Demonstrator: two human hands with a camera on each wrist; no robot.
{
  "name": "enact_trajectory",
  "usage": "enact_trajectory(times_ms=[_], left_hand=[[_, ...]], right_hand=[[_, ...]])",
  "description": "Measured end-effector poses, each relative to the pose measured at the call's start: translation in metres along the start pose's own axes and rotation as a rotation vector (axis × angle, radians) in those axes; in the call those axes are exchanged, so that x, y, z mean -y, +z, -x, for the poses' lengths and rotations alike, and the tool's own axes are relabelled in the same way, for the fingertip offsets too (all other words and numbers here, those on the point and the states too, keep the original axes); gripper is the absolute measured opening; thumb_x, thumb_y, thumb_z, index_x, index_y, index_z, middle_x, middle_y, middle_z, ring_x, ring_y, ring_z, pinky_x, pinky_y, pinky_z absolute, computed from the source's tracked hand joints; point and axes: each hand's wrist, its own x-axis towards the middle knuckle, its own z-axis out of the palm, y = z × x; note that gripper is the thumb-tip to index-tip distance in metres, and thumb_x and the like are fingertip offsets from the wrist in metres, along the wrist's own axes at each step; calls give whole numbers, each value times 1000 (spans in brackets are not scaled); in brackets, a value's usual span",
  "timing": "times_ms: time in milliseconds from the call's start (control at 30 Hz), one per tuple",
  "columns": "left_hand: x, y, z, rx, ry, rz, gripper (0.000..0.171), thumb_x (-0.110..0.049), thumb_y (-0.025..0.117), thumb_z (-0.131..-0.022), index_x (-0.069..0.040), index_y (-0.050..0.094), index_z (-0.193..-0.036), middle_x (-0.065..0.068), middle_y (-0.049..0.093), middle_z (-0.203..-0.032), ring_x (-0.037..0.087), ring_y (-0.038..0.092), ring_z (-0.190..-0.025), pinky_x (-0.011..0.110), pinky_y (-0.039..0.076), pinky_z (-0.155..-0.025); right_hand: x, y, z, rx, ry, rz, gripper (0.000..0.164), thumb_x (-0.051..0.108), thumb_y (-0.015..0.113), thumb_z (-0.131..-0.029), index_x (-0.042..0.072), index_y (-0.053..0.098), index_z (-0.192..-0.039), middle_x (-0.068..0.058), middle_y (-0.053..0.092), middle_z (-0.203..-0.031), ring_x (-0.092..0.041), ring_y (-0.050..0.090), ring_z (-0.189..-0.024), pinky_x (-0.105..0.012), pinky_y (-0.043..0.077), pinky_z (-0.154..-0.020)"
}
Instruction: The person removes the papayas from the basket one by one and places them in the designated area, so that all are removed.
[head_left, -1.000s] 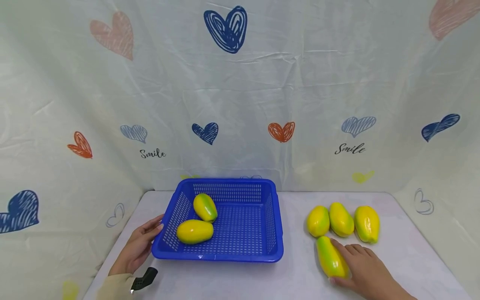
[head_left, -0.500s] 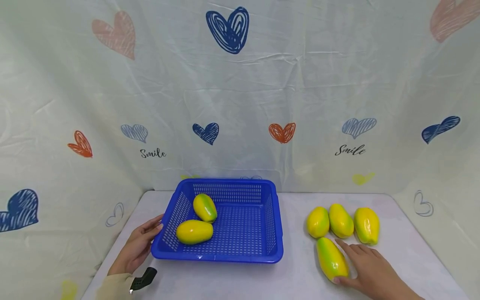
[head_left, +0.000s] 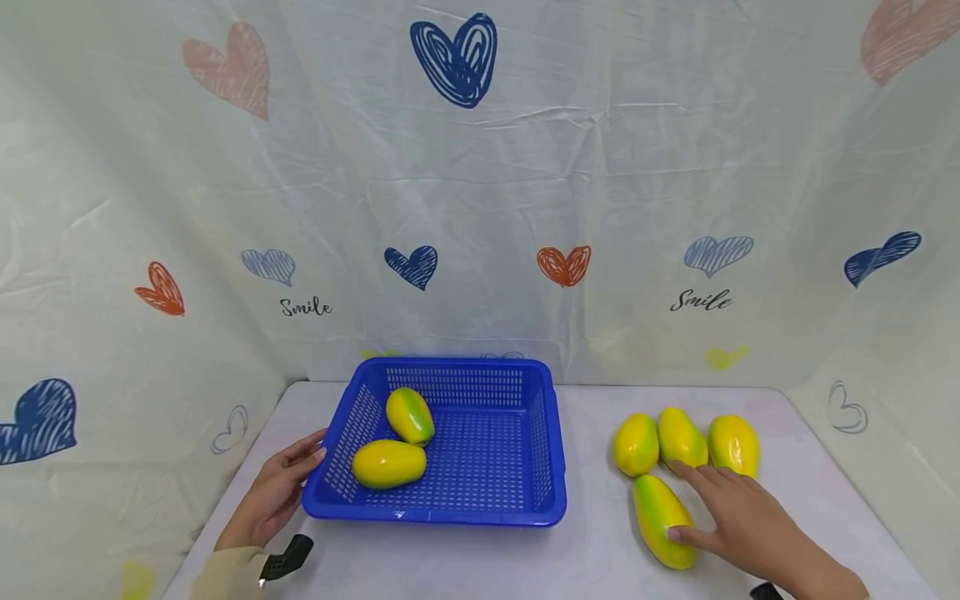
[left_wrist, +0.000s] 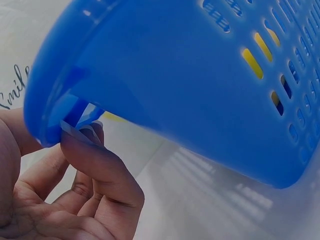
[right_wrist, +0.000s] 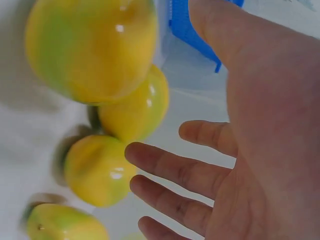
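Note:
My left hand [head_left: 276, 492] pinches the left rim of a blue plastic basket [head_left: 435, 515] between thumb and fingers; the left wrist view shows the thumb [left_wrist: 100, 160] at the rim. Inside the basket lie two glossy yellow-green papayas, one [head_left: 410, 415] behind the other [head_left: 388, 464]. At the right, my right hand [head_left: 750, 521] is spread over the near papaya [head_left: 660, 521], its thumb overlapping that fruit's right side. Its fingertips reach the front of the back row of papayas [head_left: 682, 437]. The right wrist view shows straight, parted fingers [right_wrist: 180, 167] with nothing held.
Three papayas stand in the back row, with the left one [head_left: 636, 444] just behind the near papaya and another [head_left: 733, 442] at the right end. A white table [head_left: 450, 558] carries everything. Behind it hangs a pale curtain [head_left: 480, 183] printed with hearts.
My right hand has eased off the near papaya and shifted back and right, fingers spreading toward the back row. The left hand and basket stay put.

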Motion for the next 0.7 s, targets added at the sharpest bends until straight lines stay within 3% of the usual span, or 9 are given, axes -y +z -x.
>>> enact_trajectory(times_ms=[500, 700], left_hand=[[0, -1, -1, 0, 1, -4, 67, -21, 58, -111, -4, 26, -167, -11, 65, -120, 8, 64, -102, 23, 58, -90], [1, -1, -2, -4, 0, -2, 67, -21, 59, -110, -4, 27, -167, -10, 65, -121, 8, 64, -102, 23, 57, -89]], right_hand=[[49, -40, -45, -200, -274, 41, 75, 45, 89, -84, 9, 62, -144, -8, 69, -132, -32, 64, -119, -58, 53, -101], [72, -47, -69, -192, -324, 39, 75, 43, 88, -86, 9, 60, -147, -10, 68, -135, -33, 63, -124, -58, 52, -105]])
